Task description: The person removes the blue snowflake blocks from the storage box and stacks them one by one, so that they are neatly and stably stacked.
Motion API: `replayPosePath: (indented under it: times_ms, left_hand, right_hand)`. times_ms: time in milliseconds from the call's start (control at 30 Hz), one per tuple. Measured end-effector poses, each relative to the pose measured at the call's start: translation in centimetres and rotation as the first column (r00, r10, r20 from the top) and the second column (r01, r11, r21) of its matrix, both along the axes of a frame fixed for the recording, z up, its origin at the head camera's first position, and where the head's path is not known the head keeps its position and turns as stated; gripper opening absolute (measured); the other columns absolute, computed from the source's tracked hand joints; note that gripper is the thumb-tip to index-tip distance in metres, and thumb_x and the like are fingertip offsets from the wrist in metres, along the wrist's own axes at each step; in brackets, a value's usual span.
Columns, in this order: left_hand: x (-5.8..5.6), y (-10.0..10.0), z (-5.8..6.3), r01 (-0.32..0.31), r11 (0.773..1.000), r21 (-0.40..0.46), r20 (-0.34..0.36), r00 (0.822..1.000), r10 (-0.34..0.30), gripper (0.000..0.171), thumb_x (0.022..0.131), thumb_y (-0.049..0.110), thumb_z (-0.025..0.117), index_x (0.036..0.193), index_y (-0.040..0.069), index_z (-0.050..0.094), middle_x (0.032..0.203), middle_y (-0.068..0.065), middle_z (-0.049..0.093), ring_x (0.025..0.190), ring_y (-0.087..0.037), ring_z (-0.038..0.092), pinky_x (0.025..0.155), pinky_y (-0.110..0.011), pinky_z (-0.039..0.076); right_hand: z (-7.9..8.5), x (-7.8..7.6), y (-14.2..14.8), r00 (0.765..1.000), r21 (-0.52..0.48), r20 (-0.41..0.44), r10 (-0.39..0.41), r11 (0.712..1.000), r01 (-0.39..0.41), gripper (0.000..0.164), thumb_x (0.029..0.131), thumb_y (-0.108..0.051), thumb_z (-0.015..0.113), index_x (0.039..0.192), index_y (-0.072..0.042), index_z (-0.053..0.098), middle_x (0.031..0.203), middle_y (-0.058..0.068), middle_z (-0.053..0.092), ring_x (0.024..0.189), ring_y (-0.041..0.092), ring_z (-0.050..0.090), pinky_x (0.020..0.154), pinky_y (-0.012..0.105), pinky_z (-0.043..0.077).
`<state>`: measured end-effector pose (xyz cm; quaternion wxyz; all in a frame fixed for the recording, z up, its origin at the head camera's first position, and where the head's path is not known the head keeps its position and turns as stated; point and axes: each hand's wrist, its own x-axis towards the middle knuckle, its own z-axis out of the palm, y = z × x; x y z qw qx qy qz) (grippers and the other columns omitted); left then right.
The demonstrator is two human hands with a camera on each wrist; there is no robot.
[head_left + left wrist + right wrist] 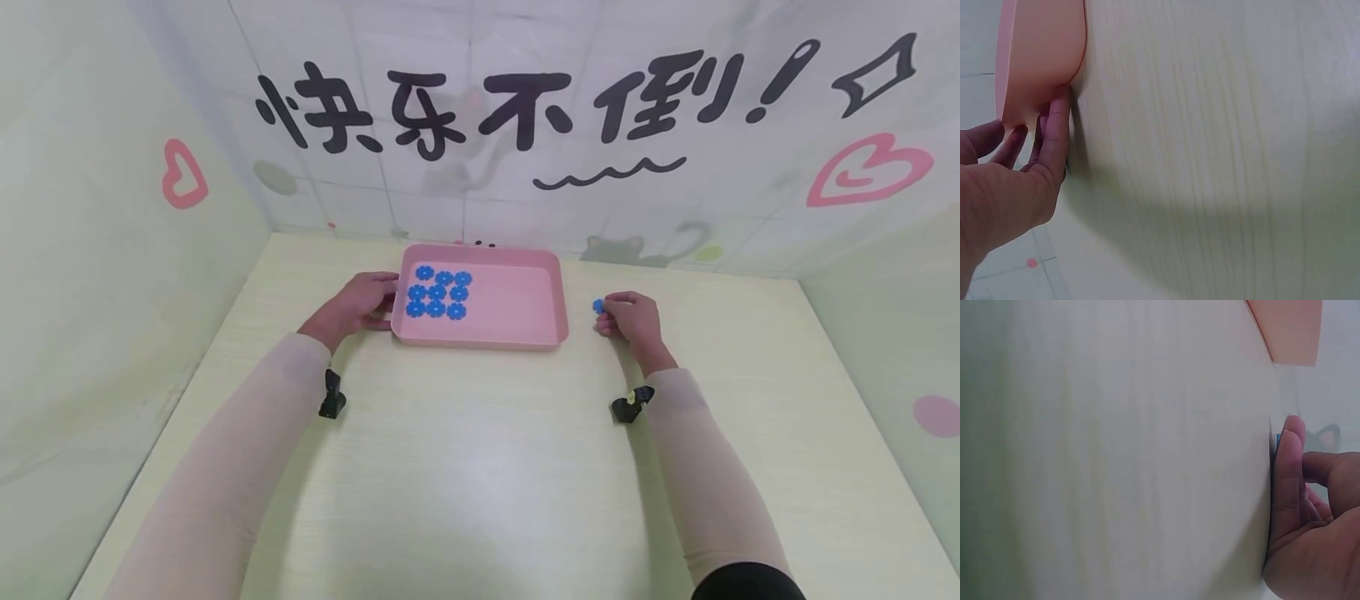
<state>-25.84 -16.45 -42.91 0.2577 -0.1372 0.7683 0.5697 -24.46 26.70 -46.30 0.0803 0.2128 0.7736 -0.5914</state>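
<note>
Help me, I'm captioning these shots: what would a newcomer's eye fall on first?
Probably the pink tray on the table, with nine blue flower-shaped pieces grouped in its left half. Next, the large black lettering across the backdrop behind it. Then perhaps the right hand, just right of the tray, pinching another blue piece.

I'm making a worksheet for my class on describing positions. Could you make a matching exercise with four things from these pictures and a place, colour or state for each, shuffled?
Column one
1. tray
2. right grip
3. nine flower-shaped pieces
4. left grip

Column two
A. touching the pink end wall on the left
B. blue, lying in the left half of a container
C. pink, with a raised rim
D. out to the right, pinching a single blue piece

Right pairs: 1-C, 2-D, 3-B, 4-A
</note>
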Motion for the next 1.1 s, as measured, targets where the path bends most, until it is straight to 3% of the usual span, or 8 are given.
replayPosePath:
  times_ms: [400,567,767,1100]
  left_hand:
    - [0.1,-0.2,0.2,0.011,1.000,0.002,0.000,1.000,-0.011,0.046,0.106,0.027,0.037,0.152,0.019,0.036,0.130,-0.013,0.052,0.108,-0.025,0.051,0.088,-0.038,0.057]
    - [0.1,-0.2,0.1,0.007,1.000,0.003,-0.001,1.000,-0.007,0.046,0.106,0.028,0.038,0.151,0.018,0.036,0.131,-0.014,0.051,0.109,-0.025,0.051,0.090,-0.040,0.056]
    - [-0.1,-0.1,-0.2,0.014,1.000,-0.002,-0.005,1.000,-0.014,0.047,0.106,0.028,0.038,0.152,0.019,0.035,0.131,-0.014,0.052,0.110,-0.026,0.051,0.090,-0.041,0.056]
    - [-0.1,-0.2,-0.2,0.006,1.000,-0.001,-0.001,1.000,-0.006,0.048,0.106,0.030,0.038,0.153,0.019,0.033,0.132,-0.014,0.050,0.111,-0.026,0.051,0.089,-0.042,0.057]
  right_hand:
    - [1.1,-0.2,0.4,0.996,0.062,0.027,0.088,0.994,-0.089,0.040,0.100,-0.014,0.052,0.136,0.004,0.048,0.068,-0.002,0.065,0.058,0.008,0.066,0.064,0.027,0.060]
    - [2.0,-0.5,0.0,0.995,0.165,-0.002,0.095,0.982,-0.093,0.038,0.099,-0.016,0.053,0.132,0.003,0.052,0.064,-0.004,0.064,0.054,0.006,0.064,0.059,0.023,0.059]
    - [3.9,-1.3,-1.7,0.992,0.132,-0.081,0.095,0.988,-0.084,0.040,0.098,-0.014,0.053,0.133,0.004,0.052,0.061,-0.004,0.064,0.052,0.006,0.064,0.058,0.024,0.059]
    - [7.0,-2.8,-6.6,0.970,0.178,-0.135,0.202,0.968,-0.176,0.040,0.098,-0.014,0.053,0.135,0.003,0.052,0.074,0.008,0.068,0.058,0.013,0.067,0.061,0.028,0.060]
